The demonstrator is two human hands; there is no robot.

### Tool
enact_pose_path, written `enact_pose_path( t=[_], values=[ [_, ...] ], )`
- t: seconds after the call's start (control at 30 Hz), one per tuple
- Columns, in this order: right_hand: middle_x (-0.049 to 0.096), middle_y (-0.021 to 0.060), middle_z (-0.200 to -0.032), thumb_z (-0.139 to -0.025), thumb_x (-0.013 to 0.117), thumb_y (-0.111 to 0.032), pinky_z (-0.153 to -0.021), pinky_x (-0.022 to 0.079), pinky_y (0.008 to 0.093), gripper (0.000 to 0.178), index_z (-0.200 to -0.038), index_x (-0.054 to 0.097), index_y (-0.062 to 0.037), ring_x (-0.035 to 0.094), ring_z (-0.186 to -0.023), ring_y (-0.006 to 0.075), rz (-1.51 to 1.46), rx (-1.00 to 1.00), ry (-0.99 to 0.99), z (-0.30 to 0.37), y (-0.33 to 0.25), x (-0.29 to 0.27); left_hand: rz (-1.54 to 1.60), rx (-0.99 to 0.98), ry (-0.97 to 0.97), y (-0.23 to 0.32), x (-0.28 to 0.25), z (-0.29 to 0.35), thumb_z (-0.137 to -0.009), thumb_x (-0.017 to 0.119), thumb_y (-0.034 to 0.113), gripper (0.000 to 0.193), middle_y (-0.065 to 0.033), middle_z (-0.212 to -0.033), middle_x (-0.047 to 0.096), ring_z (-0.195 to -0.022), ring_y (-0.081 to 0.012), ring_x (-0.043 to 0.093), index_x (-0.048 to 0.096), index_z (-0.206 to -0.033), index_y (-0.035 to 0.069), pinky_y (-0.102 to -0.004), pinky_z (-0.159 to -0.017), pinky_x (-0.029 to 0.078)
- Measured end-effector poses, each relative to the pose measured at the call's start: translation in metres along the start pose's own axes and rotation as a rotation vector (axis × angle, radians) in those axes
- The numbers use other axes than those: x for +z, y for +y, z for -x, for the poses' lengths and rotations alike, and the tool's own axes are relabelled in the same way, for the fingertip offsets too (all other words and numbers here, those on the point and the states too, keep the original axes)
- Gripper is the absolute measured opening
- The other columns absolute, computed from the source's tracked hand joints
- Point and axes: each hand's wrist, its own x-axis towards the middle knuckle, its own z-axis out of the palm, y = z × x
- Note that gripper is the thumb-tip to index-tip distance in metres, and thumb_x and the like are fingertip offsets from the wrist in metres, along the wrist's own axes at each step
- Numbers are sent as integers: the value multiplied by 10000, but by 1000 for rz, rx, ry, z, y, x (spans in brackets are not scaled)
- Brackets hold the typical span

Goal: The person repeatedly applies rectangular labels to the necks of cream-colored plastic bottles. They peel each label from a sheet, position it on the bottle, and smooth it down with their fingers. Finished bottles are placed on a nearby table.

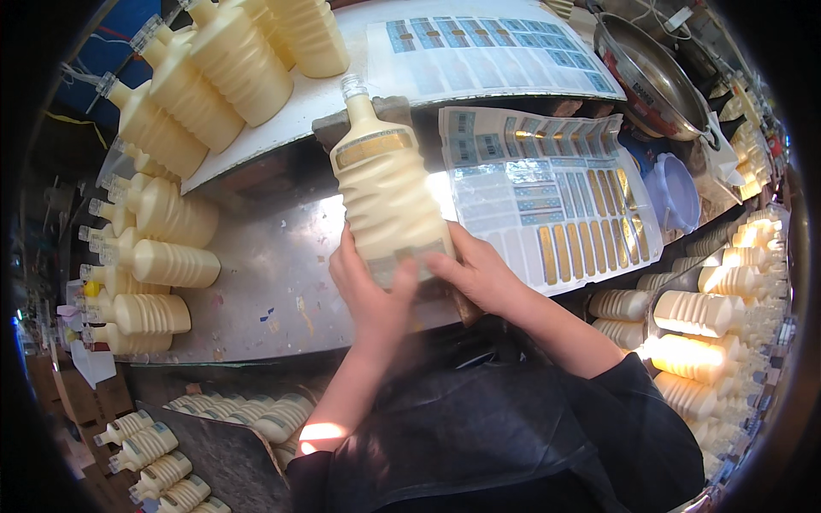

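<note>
A cream-coloured bottle [385,192] with rippled sides and a clear glass-like neck lies tilted in front of me, its neck pointing away. A gold-and-blue label crosses its shoulder, and a pale label runs across its lower part. My left hand [369,278] grips the lower left side, with its thumb blurred over the lower label. On the lower right side, my right hand [481,272] closes around the bottle, its thumb lying on the same label. To the right, a label sheet [547,201] carries gold and blue strips, with several spots bare.
A metal worktop [256,299] lies below the bottle. Beyond it, a raised white board [308,111] bears another label sheet [496,51] and upright bottles [239,68]. More bottles [175,261] lie along the left. A pan [654,73], purple basin [674,195] and stacked bottles [697,312] stand right.
</note>
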Motion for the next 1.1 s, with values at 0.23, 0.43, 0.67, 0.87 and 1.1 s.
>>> enact_pose_path(
  t=[0.23, 0.43, 0.67, 0.87, 1.1],
  values=[
    [709, 269, -1084, -977, 570, -554, -903, 527, 456, 637, -1288, 581, 2, 688, -1026, 418, 61, -11, -48, -10, -7, -16, 200, -111, 16, -2, -3, -4, -876, 712, 287, 804, -224, -1343, 448, -1275, -389, 425, 349, -1512, -44, -495, -1129, 325],
    [708, 272, -1021, -967, 569, -571, -849, 522, 483, 624, -1189, 584, 12, 686, -974, 437, 297, 124, 6, -8, -35, -6, 70, -147, 29, 4, 4, -6, -892, 700, 309, 773, -220, -1316, 460, -1254, -387, 435, 371, -1489, -57, -497, -1114, 337],
    [703, 283, -1029, -990, 547, -544, -887, 510, 493, 608, -1230, 562, 15, 673, -998, 460, 104, 11, 41, -9, -9, -3, 20, -110, 19, 6, 4, -6, -947, 647, 359, 743, -224, -1350, 445, -1275, -375, 434, 365, -1494, -59, -485, -1120, 330],
    [689, 305, -1094, -1009, 526, -513, -907, 500, 507, 568, -1260, 555, -4, 655, -1037, 473, 287, 114, -74, -11, -30, -12, 8, -54, -11, -8, 0, -2, -1073, 481, 432, 689, -232, -1435, 408, -1353, -350, 413, 331, -1527, -64, -439, -1167, 290],
    [689, 293, -1102, -990, 552, -514, -914, 502, 498, 598, -1307, 524, -8, 658, -1053, 467, 88, 3, -8, -5, -8, -6, 72, -1, -1, -9, 0, -3, -1047, 470, 359, 661, -236, -1395, 423, -1308, -365, 407, 324, -1525, -73, -466, -1156, 282]
  ],
)
